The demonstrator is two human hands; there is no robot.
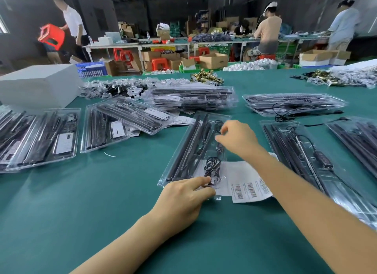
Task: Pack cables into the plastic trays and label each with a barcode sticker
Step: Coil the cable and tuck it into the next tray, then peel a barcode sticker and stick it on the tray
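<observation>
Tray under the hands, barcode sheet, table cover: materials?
Tray: thin clear glossy plastic, by its glare and see-through walls. Barcode sheet: matte white paper, probably label stock. Table cover: matte green, likely fabric or felt; no glare.

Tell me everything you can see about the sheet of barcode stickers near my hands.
The barcode sticker sheet is white paper, lying flat on the green table, angled, just right of the clear plastic tray being worked on. Its left part tucks under that tray. Several black barcodes show along its near edge. The right forearm crosses above its far corner. Neither hand visibly touches it.
</observation>
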